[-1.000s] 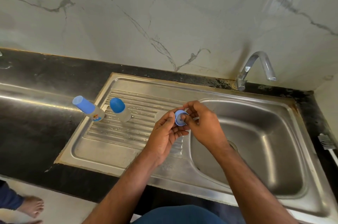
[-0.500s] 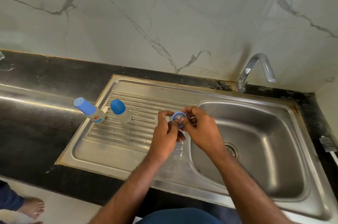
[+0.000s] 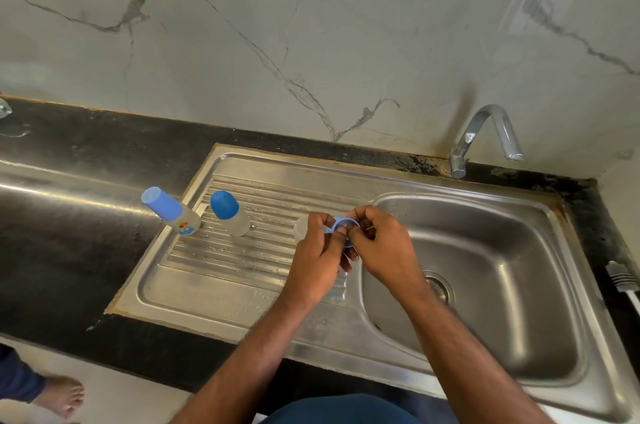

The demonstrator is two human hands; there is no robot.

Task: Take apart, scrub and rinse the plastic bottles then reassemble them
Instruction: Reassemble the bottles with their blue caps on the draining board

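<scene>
Marble-veined wall (image 3: 311, 42) fills the upper frame above a black counter (image 3: 69, 250) with an inset steel sink (image 3: 485, 285). At centre, left hand (image 3: 317, 264) and right hand (image 3: 384, 250) both pinch a blue cap (image 3: 343, 227); two capped bottles (image 3: 173, 212) stand on the drainboard (image 3: 225, 261), left of centre.

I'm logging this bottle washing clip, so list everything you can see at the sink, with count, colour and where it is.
Capped bottles: 2, clear with blue caps; one at the drainboard's left edge, one on its ribs.
Blue ring cap: 1, light blue, held over the drainboard by both hands.
Clear bottle body: 1, partly hidden behind the left hand.
Sink: 1, steel, basin on the right, drainboard on the left.
Tap: 1, chrome, behind the basin.
Counter: 1, black.
Wall: white marble pattern.
Bare foot: 1, bottom left floor.
Left hand: pinches the ring cap.
Right hand: pinches the same cap.
</scene>
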